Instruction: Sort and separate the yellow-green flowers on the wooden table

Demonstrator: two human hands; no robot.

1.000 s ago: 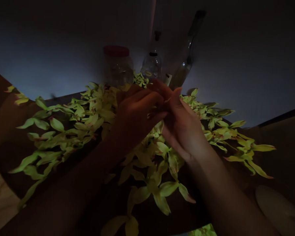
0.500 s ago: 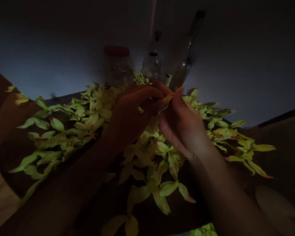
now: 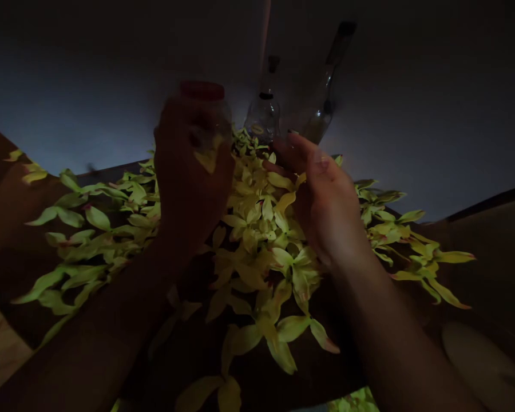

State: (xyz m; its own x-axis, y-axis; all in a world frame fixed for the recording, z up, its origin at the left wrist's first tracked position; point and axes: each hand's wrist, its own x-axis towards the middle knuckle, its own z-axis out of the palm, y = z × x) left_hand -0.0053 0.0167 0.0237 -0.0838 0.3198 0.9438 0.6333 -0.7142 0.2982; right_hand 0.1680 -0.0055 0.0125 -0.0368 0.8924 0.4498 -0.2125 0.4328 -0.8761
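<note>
Yellow-green flowers with long petals (image 3: 257,220) lie heaped over a dark table. My left hand (image 3: 193,177) is raised over the left part of the heap, in front of a jar with a red lid (image 3: 202,90). A yellow petal or flower (image 3: 208,157) shows at its fingers, which are dark and partly hidden. My right hand (image 3: 321,189) hovers over the heap at centre right, its fingers apart and pointing up and left. A yellow petal (image 3: 300,181) shows beside its palm; whether the hand touches it is unclear.
A clear round bottle (image 3: 262,117) and a tall, tilted clear bottle (image 3: 324,114) stand behind the heap near the wall. Some flowers (image 3: 35,173) lie at the far left. More green-yellow flowers (image 3: 354,400) show below the table's front edge. The scene is very dim.
My hands were together at the centre over a yellow flower; now they are apart. My left hand has moved left and up, and my right hand has opened, moving little.
</note>
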